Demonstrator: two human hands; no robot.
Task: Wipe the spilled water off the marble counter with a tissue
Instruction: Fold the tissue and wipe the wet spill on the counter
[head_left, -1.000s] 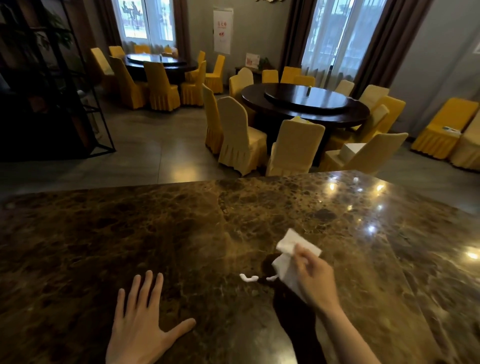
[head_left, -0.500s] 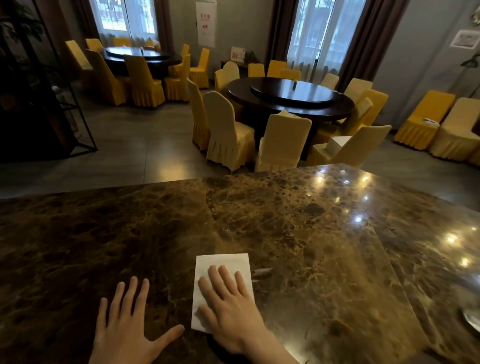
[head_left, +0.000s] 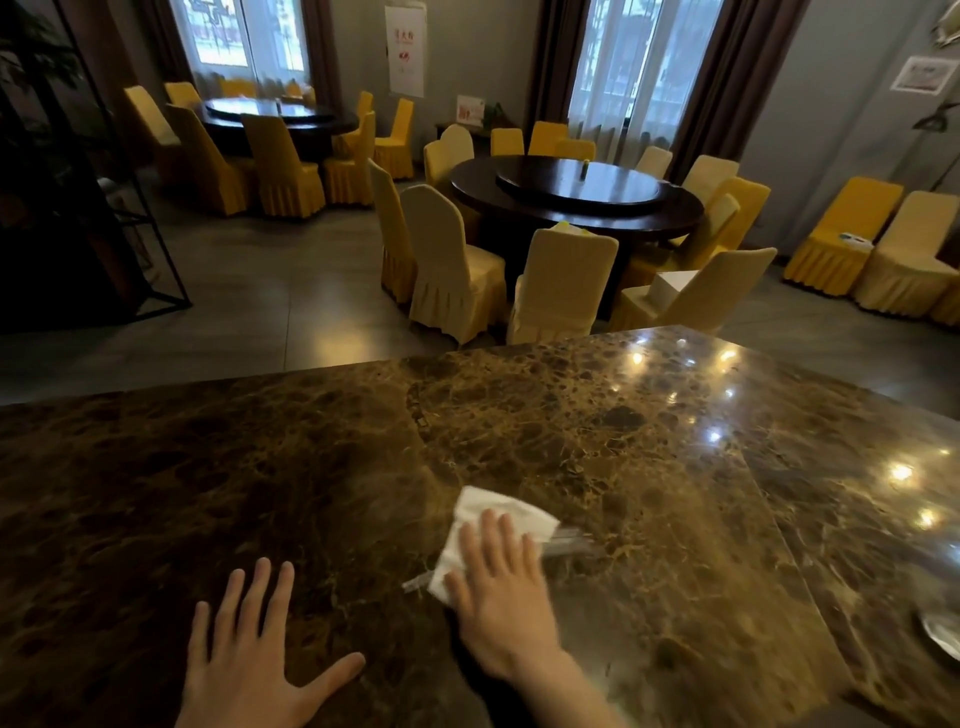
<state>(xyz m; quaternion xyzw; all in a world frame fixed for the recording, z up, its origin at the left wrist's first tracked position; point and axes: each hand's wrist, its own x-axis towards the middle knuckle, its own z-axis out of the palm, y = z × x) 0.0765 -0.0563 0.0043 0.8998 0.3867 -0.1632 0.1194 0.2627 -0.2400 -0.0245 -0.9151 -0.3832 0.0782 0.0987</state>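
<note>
A white tissue (head_left: 493, 512) lies flat on the brown marble counter (head_left: 649, 467), slightly crumpled at its far edge. My right hand (head_left: 501, 592) presses down on it with the fingers spread and flat, covering its near half. Thin streaks of water (head_left: 569, 543) glint just right of the tissue, and another wet streak (head_left: 415, 582) shows at its left corner. My left hand (head_left: 254, 654) rests palm down on the counter to the left, fingers apart, holding nothing.
The counter's far edge runs across the middle of the view. A metal dish (head_left: 943, 631) sits at the right edge. Beyond are round dark tables (head_left: 576, 195) with yellow-covered chairs (head_left: 457, 265) and a black metal rack (head_left: 78, 208) at left.
My right hand laid the tissue flat on the counter and has slid it to the right and a little farther away. The left hand stayed flat in place.
</note>
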